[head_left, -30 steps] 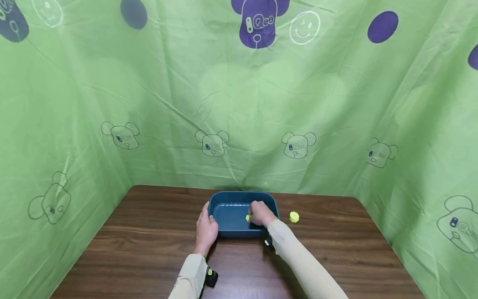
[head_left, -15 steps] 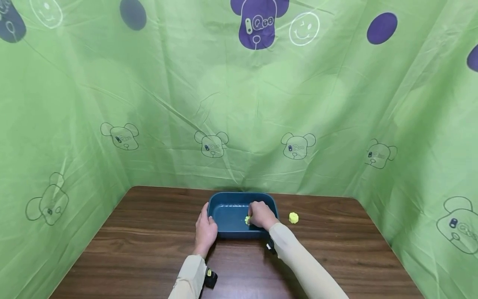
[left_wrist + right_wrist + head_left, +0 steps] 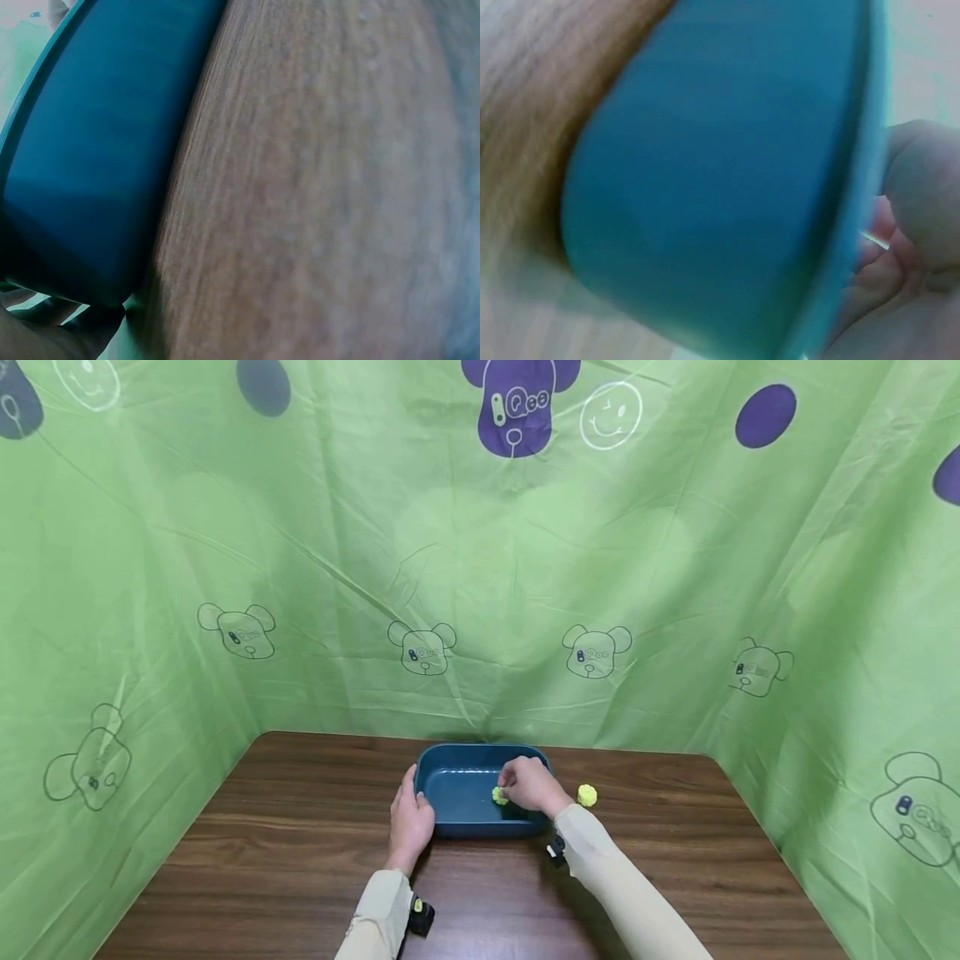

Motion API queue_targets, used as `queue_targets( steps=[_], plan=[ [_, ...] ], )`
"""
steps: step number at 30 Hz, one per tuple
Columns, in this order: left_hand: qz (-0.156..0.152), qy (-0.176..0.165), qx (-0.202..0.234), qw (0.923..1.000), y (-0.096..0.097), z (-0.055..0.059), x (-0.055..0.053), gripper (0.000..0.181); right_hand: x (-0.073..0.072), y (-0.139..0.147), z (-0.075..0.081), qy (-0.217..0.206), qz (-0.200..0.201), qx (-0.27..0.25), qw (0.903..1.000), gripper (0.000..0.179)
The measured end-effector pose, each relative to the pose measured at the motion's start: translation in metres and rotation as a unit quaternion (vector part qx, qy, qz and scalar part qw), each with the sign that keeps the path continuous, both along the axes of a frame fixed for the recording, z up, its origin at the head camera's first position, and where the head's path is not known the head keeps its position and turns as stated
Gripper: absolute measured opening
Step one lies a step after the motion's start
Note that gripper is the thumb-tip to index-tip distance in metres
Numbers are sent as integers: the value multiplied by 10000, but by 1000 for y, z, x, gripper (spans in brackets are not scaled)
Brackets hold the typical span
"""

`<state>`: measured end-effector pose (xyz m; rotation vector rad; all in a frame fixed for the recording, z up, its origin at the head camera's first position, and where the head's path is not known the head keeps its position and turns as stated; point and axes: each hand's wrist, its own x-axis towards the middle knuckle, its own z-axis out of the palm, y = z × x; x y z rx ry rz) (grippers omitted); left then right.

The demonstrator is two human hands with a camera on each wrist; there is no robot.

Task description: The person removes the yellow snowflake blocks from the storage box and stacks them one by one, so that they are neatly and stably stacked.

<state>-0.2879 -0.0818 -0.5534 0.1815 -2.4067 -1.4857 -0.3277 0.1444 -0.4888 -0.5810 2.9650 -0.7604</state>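
Observation:
A dark blue rectangular tray [image 3: 457,829] with raised walls stands near the table's back edge. My left hand [image 3: 411,827] rests against its left end, fingers extended along the outer wall; the left wrist view shows fingers at the tray's lower corner. Over the right part of the tray, my right hand [image 3: 531,783] pinches a small yellow-green scalloped piece [image 3: 498,796] between thumb and fingers. The hand partly hides it. In the right wrist view the tray wall [image 3: 712,172] fills the middle, with the curled hand beyond the rim.
A second yellow-green scalloped piece [image 3: 587,795] lies on the brown wooden table [image 3: 480,893], just right of the tray. Green printed curtains [image 3: 495,693] hang behind the table and along both sides.
My right hand has lifted slightly and shifted right, its wrist turning, with the yellow-green piece still at its fingertips. The left hand and the tray stay nearly the same.

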Motion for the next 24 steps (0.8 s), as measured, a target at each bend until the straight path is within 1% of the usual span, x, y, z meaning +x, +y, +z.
queue_targets(
  steps=[4,8,12,15,19,24],
  plan=[
    [-7,-11,-18,10000,0,0,0,55,0,10,9,217,-72,-198,9995,4],
    [-23,-49,-7,10000,0,0,0,55,0,26,22,242,-338,-462,9981,3],
    [-31,-69,-17,10000,0,0,0,55,-1,49,33,327,-720,-675,9946,5],
    [-45,-60,-19,10000,1,-1,0,55,-1,69,37,398,-1053,-742,9909,6],
    [-27,-68,-13,10000,2,-1,0,55,0,94,35,320,-1341,-766,9875,9],
    [20,-34,-13,10000,2,-1,0,55,3,120,23,85,-1616,-768,9838,12]
  ],
)
